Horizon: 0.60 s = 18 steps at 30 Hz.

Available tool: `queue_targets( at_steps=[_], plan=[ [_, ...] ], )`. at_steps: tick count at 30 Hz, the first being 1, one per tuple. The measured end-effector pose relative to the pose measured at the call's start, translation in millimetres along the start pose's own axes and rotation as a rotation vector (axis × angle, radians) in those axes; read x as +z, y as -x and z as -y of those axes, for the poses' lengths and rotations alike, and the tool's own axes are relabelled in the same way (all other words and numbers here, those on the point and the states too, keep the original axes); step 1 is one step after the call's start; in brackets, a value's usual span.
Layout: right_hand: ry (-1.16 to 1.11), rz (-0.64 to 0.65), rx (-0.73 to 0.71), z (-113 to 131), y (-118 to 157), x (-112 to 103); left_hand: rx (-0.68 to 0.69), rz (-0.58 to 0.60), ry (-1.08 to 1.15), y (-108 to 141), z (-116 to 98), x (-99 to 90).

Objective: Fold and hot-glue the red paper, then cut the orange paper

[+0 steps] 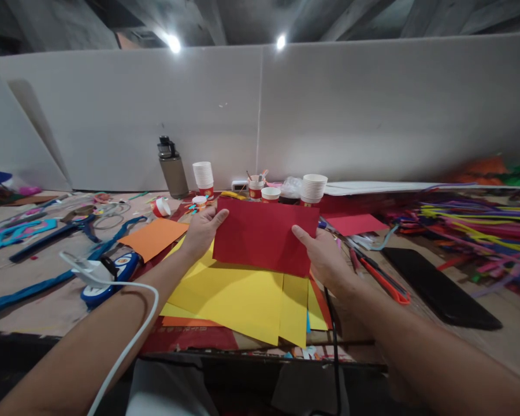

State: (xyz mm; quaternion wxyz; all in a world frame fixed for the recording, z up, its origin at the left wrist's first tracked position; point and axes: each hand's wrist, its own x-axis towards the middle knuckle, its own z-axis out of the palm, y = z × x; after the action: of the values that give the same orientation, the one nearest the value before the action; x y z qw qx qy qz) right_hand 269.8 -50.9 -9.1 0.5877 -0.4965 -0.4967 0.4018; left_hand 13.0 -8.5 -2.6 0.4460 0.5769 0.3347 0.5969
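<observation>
A dark red sheet of paper [264, 237] is held up between my two hands, above the table. My left hand [203, 228] pinches its left edge, thumb on the near face. At the right edge my right hand [325, 254] grips it the same way, fingers hidden behind. Beneath the red sheet lies a loose pile of yellow paper sheets [229, 300], with bits of orange and blue showing at its edges. An orange sheet [153, 238] rests to the left of the pile.
Paper cup stacks [203, 173] and a flask [173, 173] stand along the back by a white panel. Left lie a blue power strip [112, 280] and a white cable. On the right are a black phone-like slab [439, 286], a red-orange cutter [383, 277] and colourful pipe cleaners [481, 231].
</observation>
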Motion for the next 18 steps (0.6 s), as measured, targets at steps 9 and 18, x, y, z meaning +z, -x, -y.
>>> queue_targets(
  at_steps=[9,18],
  plan=[
    [-0.231,0.149,0.068,11,6,4,-0.055,-0.001,0.02,-1,2,0.5],
    [-0.19,0.096,0.153,12,6,6,-0.042,-0.063,0.069,-2,3,-0.6]
  ],
)
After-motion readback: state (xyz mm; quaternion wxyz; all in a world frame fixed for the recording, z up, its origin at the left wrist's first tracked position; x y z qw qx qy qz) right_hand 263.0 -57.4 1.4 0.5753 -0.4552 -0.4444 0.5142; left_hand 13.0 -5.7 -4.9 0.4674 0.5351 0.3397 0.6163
